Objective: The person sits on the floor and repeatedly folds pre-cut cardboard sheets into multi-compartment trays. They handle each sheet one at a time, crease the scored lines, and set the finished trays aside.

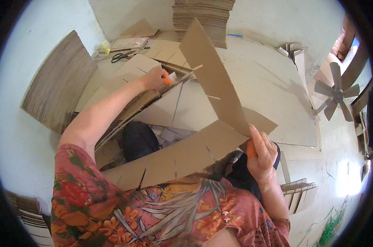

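Observation:
My right hand (262,151), with an orange finger cover, grips slotted cardboard strips where they meet. One strip (214,77) slants up and away, with slits along its left edge. Another strip (186,148) runs low and left across my lap, its near slits facing my shirt. A third cardboard end (262,120) juts out to the right behind them. My left hand (155,77) reaches over a pile of slotted cardboard (134,72) at the table's left. Orange covers sit on its fingers, beside a small whitish piece (173,76); whether they pinch it is unclear.
Black-handled scissors (120,57) lie at the back left of the pale table (285,102). A tall cardboard stack (203,15) stands at the back; another (59,80) leans against the left wall. To the right are a fan (338,95) and assembled cardboard dividers (299,194).

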Motion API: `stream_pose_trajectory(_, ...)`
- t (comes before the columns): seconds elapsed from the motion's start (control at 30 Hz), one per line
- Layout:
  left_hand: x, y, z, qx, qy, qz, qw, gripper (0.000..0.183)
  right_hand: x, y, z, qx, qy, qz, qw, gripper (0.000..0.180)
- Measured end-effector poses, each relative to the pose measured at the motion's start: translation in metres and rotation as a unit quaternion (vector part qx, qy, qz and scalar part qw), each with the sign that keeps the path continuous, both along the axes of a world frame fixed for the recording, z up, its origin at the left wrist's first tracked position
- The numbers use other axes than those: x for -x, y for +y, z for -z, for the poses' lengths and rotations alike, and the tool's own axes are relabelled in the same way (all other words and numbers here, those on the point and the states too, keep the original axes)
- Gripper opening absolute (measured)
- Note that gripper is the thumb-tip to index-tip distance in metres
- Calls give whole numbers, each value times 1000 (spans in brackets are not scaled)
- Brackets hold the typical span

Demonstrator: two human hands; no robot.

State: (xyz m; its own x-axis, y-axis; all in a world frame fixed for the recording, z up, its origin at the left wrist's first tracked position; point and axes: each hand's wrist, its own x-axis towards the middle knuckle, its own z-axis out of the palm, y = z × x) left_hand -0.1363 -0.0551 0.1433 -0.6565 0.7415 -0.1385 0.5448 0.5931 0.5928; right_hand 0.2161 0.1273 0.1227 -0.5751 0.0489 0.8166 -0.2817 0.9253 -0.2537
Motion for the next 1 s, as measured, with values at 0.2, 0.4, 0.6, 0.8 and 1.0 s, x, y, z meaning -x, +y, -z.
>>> stream_pose_trajectory(0.2, -39, 42, -32, 164, -7, 114, 980, 37, 10, -1, 1, 19, -22, 2, 1000, 54)
stream_pose_trajectory(0.4, -92, 59, -35, 85, -93, 173, 977, 41, 10, 9, 8, 71, -88, 3, 994, 58)
stream_pose_trajectory(0.6, -100, 63, -35, 12, -168, 99, 981, 41, -3, 17, -8, 62, -52, 40, 996, 56)
stream_pose_trajectory(0.8, -116, 73, -21, -91, -280, 174, 940, 40, 1, 20, -1, 105, -172, 19, 979, 47)
stream_pose_trajectory(1.0, -78, 52, 38, 9, 208, 127, 970, 48, -2, 25, 7, 154, -180, 27, 971, 47)
